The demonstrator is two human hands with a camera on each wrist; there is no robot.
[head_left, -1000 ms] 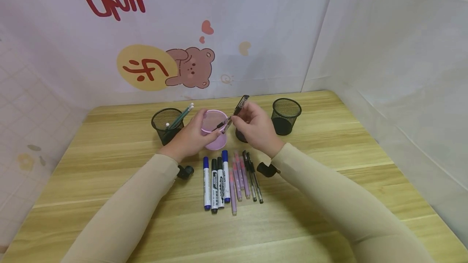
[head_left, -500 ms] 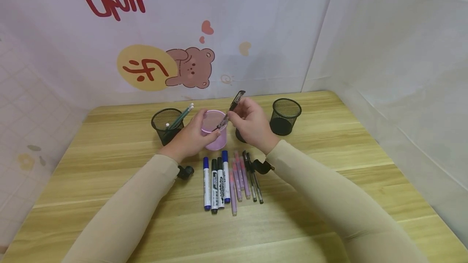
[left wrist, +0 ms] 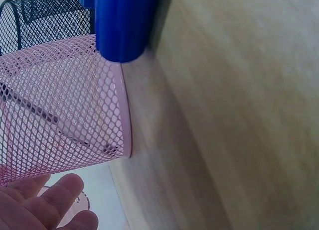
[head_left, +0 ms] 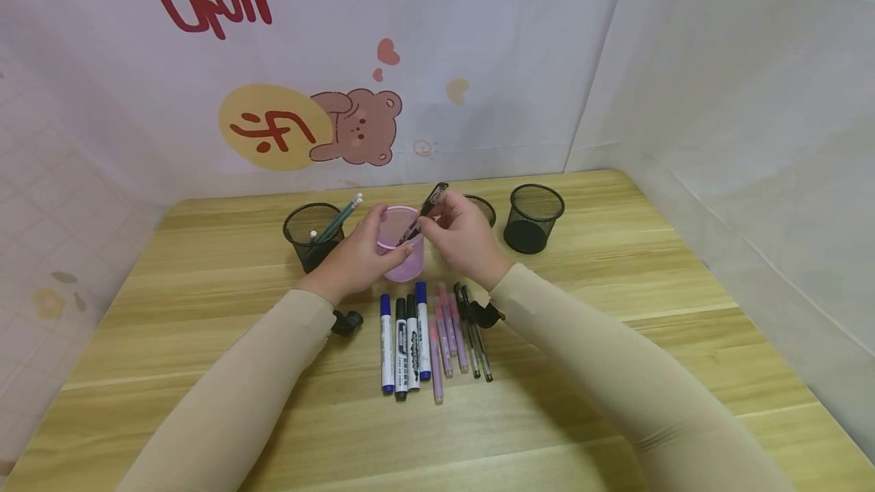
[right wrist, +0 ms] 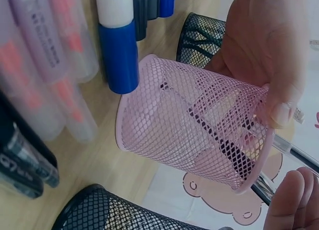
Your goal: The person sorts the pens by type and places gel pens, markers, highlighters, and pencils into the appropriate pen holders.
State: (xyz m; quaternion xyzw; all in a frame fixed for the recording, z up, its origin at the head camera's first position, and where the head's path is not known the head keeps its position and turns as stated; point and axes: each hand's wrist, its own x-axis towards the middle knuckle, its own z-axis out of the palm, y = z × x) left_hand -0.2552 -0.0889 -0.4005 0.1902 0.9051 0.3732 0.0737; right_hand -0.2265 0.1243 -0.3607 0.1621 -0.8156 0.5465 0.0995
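My left hand (head_left: 352, 260) grips the pink mesh pen cup (head_left: 405, 267) by its rim, with the thumb (right wrist: 284, 108) at the near side. My right hand (head_left: 466, 240) pinches a black-capped clear gel pen (head_left: 434, 197) at the cup's mouth, tilted, its lower end inside. Through the mesh in the right wrist view, a dark-gripped pen (right wrist: 234, 155) slants down the cup (right wrist: 184, 135). A second slim rod (right wrist: 299, 154) crosses the rim there; I cannot tell whether it is held. In the left wrist view the cup (left wrist: 79, 105) stands upright on the table, a few fingers beside it.
A black mesh cup (head_left: 298, 228) with green pencils stands left. Two more black mesh cups (head_left: 481, 206) stand right, one partly behind my right hand, the other (head_left: 535, 215) beyond. In front lie whiteboard markers (head_left: 387, 348), purple pens (head_left: 436, 363) and black gel pens (head_left: 484, 355).
My right hand has moved left and the gel pen has gone lower into the pink cup. The left hand has kept its hold on the cup.
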